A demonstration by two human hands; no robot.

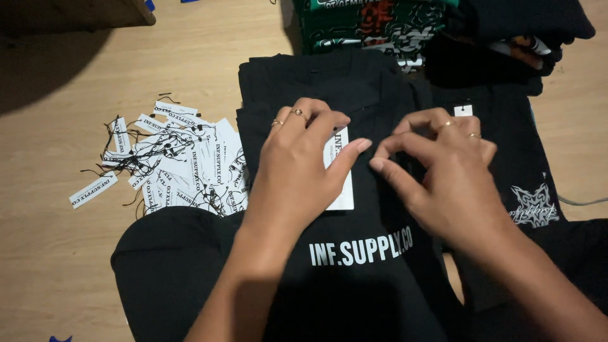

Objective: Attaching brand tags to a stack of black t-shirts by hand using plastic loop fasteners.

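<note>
From my remote seat I log the following. One black shirt (380,253) with white block lettering across it lies folded on the wooden table (50,266), on top of a further black garment. One white rectangular paper tag (342,168) rests on this shirt, upright in the view and partly covered by my left hand (297,171); the thumb and first finger of that grip are spread to either side of the tag, touching it rather than pinching it. My right hand (443,171) sits just beside it on the black cloth, grip narrowed, thumb and first finger drawn together on a fold of the shirt; whether a string lies between them I cannot tell. Rings: two on each hand. To the left, one loose heap of spare tags (177,168), white strips with black print and black strings, too tangled to count; one lies apart at the heap's left edge. One small white square label (463,110) shows at the neck of another black shirt (506,158) on the right, which bears one white emblem (535,206) near its lower edge. One stack of green printed shirts (367,22) lies at the top.
</note>
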